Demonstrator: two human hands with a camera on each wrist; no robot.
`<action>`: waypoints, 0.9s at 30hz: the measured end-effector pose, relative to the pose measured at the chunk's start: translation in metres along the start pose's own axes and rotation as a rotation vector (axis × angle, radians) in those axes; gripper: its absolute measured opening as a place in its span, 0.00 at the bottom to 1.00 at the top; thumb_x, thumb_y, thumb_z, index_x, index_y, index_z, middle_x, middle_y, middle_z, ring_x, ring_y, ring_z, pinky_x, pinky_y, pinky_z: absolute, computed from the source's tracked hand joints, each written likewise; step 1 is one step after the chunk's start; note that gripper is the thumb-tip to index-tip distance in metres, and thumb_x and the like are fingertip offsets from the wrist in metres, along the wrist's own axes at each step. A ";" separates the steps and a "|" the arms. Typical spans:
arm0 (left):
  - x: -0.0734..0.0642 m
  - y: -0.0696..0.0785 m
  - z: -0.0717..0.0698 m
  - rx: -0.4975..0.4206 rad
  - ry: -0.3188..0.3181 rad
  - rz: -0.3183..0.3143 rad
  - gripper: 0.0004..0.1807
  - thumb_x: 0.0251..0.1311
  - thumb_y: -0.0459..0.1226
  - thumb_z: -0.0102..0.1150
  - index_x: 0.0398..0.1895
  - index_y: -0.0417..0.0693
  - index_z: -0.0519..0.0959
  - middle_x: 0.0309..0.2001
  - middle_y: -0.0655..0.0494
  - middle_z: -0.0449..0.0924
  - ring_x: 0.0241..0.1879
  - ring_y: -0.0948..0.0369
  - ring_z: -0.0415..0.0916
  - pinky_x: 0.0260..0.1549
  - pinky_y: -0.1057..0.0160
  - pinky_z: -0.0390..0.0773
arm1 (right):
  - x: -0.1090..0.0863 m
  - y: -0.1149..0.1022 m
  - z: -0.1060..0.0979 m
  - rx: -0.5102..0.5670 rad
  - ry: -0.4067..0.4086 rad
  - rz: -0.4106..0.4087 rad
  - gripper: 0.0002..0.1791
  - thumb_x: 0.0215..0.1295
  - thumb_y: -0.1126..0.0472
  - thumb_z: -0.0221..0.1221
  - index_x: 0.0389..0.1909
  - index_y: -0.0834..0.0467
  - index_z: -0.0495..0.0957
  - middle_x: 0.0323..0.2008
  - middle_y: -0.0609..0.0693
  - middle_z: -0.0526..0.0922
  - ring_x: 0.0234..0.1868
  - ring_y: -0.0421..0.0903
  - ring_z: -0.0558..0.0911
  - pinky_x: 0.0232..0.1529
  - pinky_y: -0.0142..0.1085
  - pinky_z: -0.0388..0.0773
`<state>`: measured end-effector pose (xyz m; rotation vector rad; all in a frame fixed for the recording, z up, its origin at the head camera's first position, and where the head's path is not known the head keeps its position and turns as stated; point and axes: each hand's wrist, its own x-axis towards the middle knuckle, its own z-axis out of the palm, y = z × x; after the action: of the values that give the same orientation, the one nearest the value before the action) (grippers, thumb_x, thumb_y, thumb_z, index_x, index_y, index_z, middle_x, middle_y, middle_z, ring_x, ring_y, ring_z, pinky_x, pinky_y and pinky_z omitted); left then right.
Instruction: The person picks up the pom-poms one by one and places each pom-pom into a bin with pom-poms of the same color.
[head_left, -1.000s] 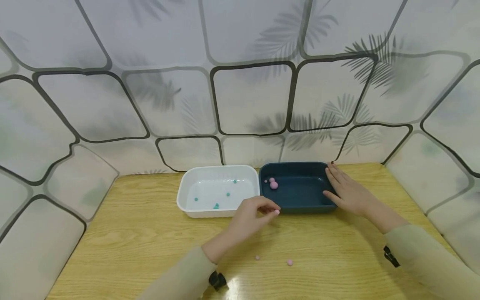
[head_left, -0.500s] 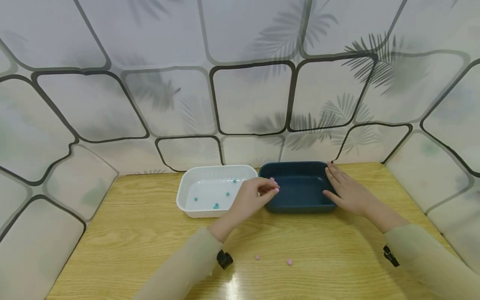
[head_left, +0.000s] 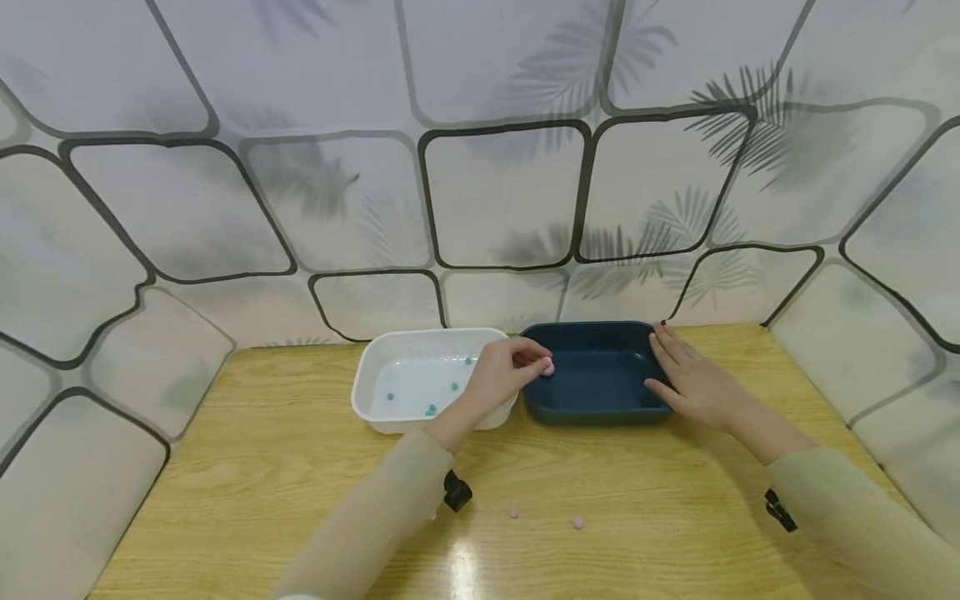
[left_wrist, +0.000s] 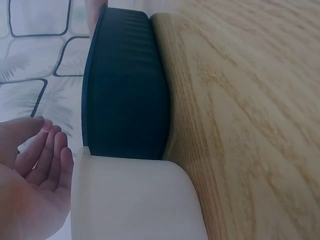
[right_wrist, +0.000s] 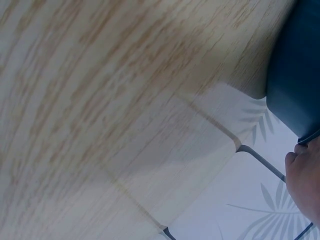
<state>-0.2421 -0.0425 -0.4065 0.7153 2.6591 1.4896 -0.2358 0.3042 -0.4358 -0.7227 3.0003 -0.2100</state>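
My left hand (head_left: 501,372) reaches over the white tray (head_left: 362,398) to the left side of the dark blue tray (head_left: 600,415). In the left wrist view, its thumb and forefinger pinch a small pink ball (left_wrist: 47,125) above the rims. A larger pink ball (head_left: 549,367) shows right at the fingertips in the head view; the other pink balls in the blue tray are hidden behind the hand. My right hand (head_left: 693,385) rests with straight fingers on the blue tray's right rim. Two pink balls, one smaller (head_left: 513,513) and one larger (head_left: 578,522), lie on the table.
Several small teal balls (head_left: 454,387) lie scattered in the white tray. Both trays stand side by side at the back of the wood-grain table (head_left: 300,500), against a patterned backdrop (head_left: 502,200) that also closes in both sides.
My left hand has moved forward from the blue tray's front edge, with the pinched pink ball, to over its left side. My right hand has stayed on the rim.
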 end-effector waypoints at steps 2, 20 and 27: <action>0.004 -0.001 0.000 -0.009 0.001 -0.012 0.10 0.73 0.36 0.66 0.51 0.41 0.89 0.47 0.45 0.91 0.45 0.50 0.89 0.44 0.66 0.87 | 0.000 0.000 -0.001 0.003 0.000 0.000 0.47 0.84 0.43 0.51 0.82 0.74 0.46 0.84 0.72 0.41 0.85 0.71 0.46 0.81 0.67 0.53; 0.030 -0.013 0.007 -0.007 0.003 -0.084 0.10 0.71 0.37 0.69 0.49 0.42 0.90 0.46 0.46 0.92 0.47 0.50 0.89 0.46 0.64 0.88 | -0.001 -0.001 0.000 0.015 0.035 -0.025 0.47 0.84 0.43 0.51 0.82 0.75 0.47 0.84 0.74 0.44 0.85 0.70 0.47 0.79 0.68 0.55; 0.033 -0.018 0.013 0.007 0.017 -0.087 0.09 0.70 0.38 0.70 0.47 0.44 0.90 0.43 0.47 0.92 0.43 0.53 0.88 0.42 0.66 0.87 | -0.002 -0.004 -0.003 0.021 0.016 -0.009 0.47 0.83 0.43 0.51 0.82 0.75 0.47 0.84 0.73 0.43 0.85 0.71 0.47 0.80 0.67 0.55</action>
<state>-0.2757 -0.0272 -0.4212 0.5818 2.6714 1.4717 -0.2323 0.3016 -0.4324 -0.7363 3.0050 -0.2489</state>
